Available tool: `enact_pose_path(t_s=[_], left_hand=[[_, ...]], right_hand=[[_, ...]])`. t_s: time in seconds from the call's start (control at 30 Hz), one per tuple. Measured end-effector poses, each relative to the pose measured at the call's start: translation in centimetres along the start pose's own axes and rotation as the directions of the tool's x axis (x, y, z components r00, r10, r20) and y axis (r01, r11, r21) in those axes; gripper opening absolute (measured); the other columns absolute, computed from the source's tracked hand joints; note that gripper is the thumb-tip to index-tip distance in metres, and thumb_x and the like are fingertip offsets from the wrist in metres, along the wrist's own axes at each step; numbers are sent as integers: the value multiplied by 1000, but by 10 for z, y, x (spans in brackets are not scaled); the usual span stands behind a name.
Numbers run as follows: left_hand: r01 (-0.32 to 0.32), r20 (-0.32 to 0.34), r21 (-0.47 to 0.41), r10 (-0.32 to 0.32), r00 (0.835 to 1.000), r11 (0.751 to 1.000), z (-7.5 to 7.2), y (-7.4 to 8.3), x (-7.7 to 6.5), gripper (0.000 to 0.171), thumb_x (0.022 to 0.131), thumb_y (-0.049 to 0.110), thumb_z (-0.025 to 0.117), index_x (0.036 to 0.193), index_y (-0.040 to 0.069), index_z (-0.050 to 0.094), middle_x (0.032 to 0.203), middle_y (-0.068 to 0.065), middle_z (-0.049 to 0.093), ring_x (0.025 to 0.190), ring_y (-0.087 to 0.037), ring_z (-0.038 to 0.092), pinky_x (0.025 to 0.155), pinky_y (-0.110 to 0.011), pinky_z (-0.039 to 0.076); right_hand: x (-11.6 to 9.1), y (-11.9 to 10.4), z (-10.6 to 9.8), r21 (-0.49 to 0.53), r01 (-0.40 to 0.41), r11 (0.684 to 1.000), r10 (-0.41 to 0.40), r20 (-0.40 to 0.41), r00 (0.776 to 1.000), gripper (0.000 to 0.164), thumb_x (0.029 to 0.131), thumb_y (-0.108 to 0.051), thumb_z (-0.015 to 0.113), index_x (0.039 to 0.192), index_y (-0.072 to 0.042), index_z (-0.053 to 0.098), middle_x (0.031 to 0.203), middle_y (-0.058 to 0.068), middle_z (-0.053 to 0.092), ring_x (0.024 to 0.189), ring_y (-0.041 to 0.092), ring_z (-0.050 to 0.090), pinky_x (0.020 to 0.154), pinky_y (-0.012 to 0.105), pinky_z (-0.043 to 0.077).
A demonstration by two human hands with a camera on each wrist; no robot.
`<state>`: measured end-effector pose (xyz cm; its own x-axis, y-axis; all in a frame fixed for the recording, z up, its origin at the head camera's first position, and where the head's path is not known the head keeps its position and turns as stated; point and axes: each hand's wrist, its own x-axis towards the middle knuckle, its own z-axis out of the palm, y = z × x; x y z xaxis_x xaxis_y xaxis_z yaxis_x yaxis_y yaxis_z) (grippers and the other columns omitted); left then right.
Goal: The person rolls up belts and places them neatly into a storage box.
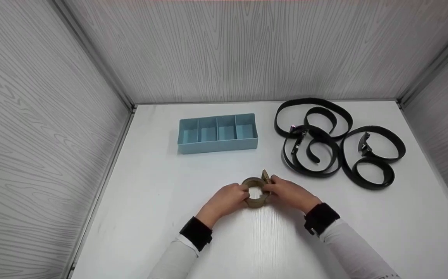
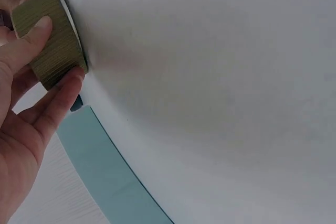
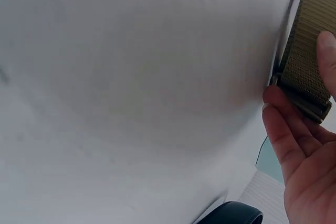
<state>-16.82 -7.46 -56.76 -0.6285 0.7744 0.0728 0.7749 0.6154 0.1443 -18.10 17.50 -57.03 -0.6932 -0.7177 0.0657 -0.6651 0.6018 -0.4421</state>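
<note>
As my head feed shows the tan belt [image 1: 255, 203]: coiled into a ring, on the person's side of the tray [image 1: 218, 147], below its right end. I cannot tell whether its lower edge touches the table [image 1: 142, 193].
Left hand [image 1: 228, 198]: grasping the coil's left side; on my left wrist feed the thumb lies on the ribbed webbing.
Right hand [image 1: 290, 193]: grasping the coil's right side, thumb on the webbing, fingers at the metal clasp [image 3: 303, 102].
Tray: pale blue, four compartments in a row, all facing up.
Black belts: I count three, loosely coiled, all right of the tray. One [image 1: 317, 101] lies farthest from the person; one [image 1: 305, 171] is nearer, overlapping it; the last [image 1: 348, 168] is farthest right of the tray.
Cuffs: black, one on each wrist, both on the tray's near side.
</note>
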Motion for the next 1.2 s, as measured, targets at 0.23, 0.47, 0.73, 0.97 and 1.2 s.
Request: enact_pose_path(t_s=[0.23, 0.47, 0.73, 0.97, 1.2], left_hand=[[56, -223, 271, 7, 975, 961, -7, 9, 1, 45, 83, 40, 78, 118, 13, 69, 109, 0, 66, 89, -19, 62, 75, -31, 53], [-13, -272, 253, 84, 959, 967, -16, 15, 1, 49, 87, 33, 75, 130, 13, 62, 110, -2, 65, 96, -17, 65, 79, -28, 54], [-118, -284, 77, 135, 949, 990, -24, 11, 1, 46, 89, 30, 73, 131, 18, 61, 99, -5, 59, 73, -15, 65, 66, -25, 54], [-39, -238, -174, -4, 971, 984, -35, 8, -3, 42, 95, 34, 63, 135, 19, 60, 104, -8, 59, 79, -15, 66, 71, -29, 55], [42, -186, -360, -116, 976, 932, -45, 8, -4, 44, 96, 36, 60, 136, 19, 60, 107, -6, 60, 88, -12, 61, 76, -34, 53]], right_hand=[[5, -5, -15, 135, -164, 977, 159, 47, 986, 31, 94, -36, 62, 112, -12, 66, 95, 2, 54, 79, 16, 53, 71, 36, 46], [9, -7, -28, 279, -167, 946, 131, 141, 981, 24, 101, -35, 51, 93, -14, 59, 76, -6, 49, 69, 15, 49, 64, 31, 40], [8, 1, -27, 529, -204, 823, 111, 203, 973, 23, 103, -32, 50, 104, -13, 64, 83, 1, 57, 72, 25, 60, 60, 34, 52], [4, 2, -28, 594, -167, 787, 125, 111, 986, 26, 98, -21, 61, 120, -7, 63, 81, 4, 61, 66, 31, 60, 57, 36, 51], [4, -4, -36, 569, -121, 814, 115, 46, 992, 32, 90, -11, 72, 118, -1, 63, 75, 6, 58, 57, 29, 56, 51, 24, 44]])
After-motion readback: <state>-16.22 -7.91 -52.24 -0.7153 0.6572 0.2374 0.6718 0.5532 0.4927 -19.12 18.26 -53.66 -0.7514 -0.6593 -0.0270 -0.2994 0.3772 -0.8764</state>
